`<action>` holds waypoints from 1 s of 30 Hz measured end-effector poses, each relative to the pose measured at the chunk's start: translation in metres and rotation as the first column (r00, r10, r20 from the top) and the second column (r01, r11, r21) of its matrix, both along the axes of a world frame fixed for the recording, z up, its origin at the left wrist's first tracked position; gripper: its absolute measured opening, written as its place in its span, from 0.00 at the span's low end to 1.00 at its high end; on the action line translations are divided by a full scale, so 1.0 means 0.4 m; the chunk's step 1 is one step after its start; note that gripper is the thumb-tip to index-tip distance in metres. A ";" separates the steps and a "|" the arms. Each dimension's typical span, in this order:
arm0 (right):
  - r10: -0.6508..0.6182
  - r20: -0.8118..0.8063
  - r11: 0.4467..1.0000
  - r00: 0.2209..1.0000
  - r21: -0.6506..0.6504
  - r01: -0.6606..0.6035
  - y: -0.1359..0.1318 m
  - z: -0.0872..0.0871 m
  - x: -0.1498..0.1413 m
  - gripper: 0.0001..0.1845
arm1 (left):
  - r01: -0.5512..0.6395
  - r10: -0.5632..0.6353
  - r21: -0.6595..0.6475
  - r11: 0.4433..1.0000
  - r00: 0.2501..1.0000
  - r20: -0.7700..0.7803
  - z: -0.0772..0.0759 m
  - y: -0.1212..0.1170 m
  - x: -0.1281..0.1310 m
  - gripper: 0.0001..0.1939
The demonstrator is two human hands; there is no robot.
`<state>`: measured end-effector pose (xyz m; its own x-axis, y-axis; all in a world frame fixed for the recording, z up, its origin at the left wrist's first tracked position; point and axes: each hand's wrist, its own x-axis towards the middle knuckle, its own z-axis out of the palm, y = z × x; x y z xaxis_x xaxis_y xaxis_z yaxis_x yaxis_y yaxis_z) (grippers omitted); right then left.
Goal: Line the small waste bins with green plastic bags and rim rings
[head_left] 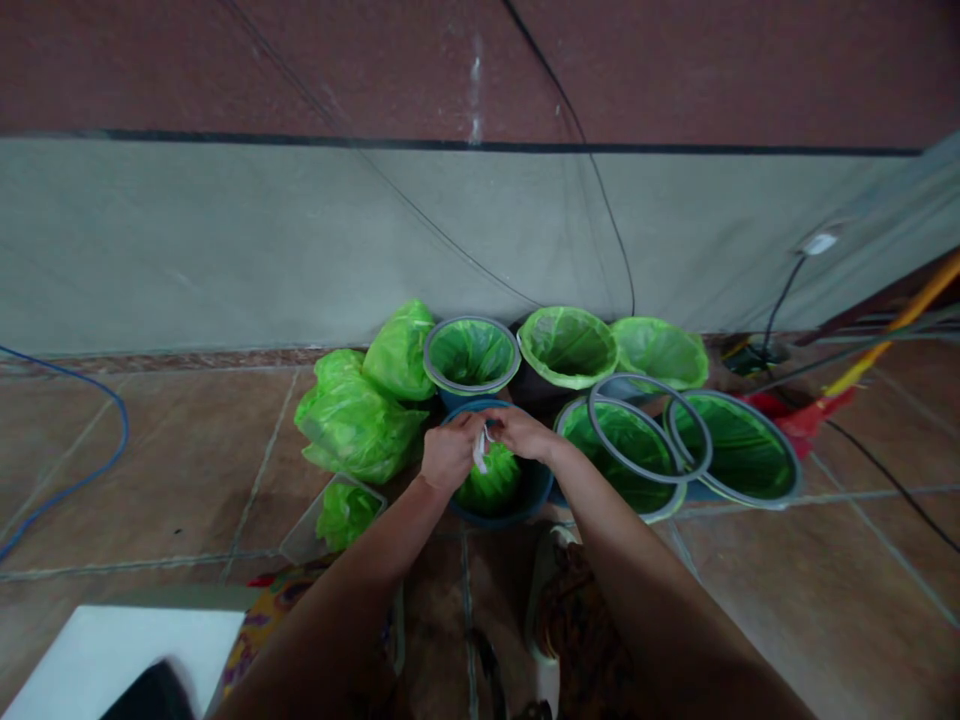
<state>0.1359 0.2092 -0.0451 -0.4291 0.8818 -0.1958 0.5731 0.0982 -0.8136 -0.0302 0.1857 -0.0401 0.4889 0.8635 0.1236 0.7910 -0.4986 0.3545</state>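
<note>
Over a blue bin (pixel 540 497), my left hand (pixel 448 452) and my right hand (pixel 523 434) meet with fingers pinched. Between them is a white strip (pixel 481 452), at the gathered top of a green plastic bag (pixel 491 485) that sits inside the bin. Both hands appear to grip this strip, though the fingertips partly cover each other. Behind stands a bin with a grey rim ring (pixel 472 389) and a green liner. To the right, a loose grey ring (pixel 694 432) lies across two lined bins.
Full green bags (pixel 360 420) lie at the left by the wall, near a clear container (pixel 304 535) holding green plastic. More lined bins (pixel 570 345) stand along the wall. A blue cable (pixel 126 425) curves at far left; a white surface (pixel 142 650) is at lower left.
</note>
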 end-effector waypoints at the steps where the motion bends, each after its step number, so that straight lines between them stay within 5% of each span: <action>1: -0.005 0.004 1.000 1.000 -0.018 0.005 -0.001 0.000 0.000 0.13 | -0.005 0.005 0.021 1.000 1.000 -0.011 0.001 0.000 -0.001 0.10; 9: -0.192 0.255 0.978 0.948 0.135 0.161 -0.008 0.040 -0.015 0.15 | -0.049 0.049 0.010 0.999 0.998 -0.047 0.018 0.010 -0.002 0.17; 14: -0.304 0.530 0.930 0.792 0.345 0.126 -0.027 0.064 -0.032 0.16 | -0.122 0.114 -0.058 0.991 0.987 -0.117 0.029 0.010 0.004 0.20; 20: -0.413 0.697 0.910 0.585 0.289 0.298 -0.034 0.041 -0.002 0.16 | -0.325 0.249 -0.243 0.914 0.923 -0.295 0.026 0.010 -0.012 0.13; 23: -0.398 0.670 0.913 0.627 0.226 0.338 -0.025 0.037 0.013 0.17 | -0.338 0.300 -0.395 0.854 0.941 -0.156 0.021 0.028 -0.030 0.12; 25: -0.410 0.609 0.910 0.679 0.226 0.347 -0.019 0.046 0.018 0.17 | -0.260 0.356 -0.537 0.803 0.931 0.082 0.017 0.041 -0.031 0.12; 27: -0.419 0.511 0.908 0.751 0.209 0.364 -0.015 0.059 0.022 0.16 | -0.131 0.485 -0.683 0.718 0.798 0.357 0.015 0.048 -0.020 0.12; 30: -0.400 0.285 0.916 0.871 0.153 0.371 -0.014 0.068 0.028 0.15 | 0.105 0.690 -0.809 0.578 0.466 0.553 0.010 0.044 0.010 0.12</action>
<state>0.1469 0.2036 -0.0177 0.0165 0.9849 -0.1722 0.7977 -0.1169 -0.5916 -0.0264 0.2033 -0.0361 0.2101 0.8903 -0.4041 0.0051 0.4123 0.9110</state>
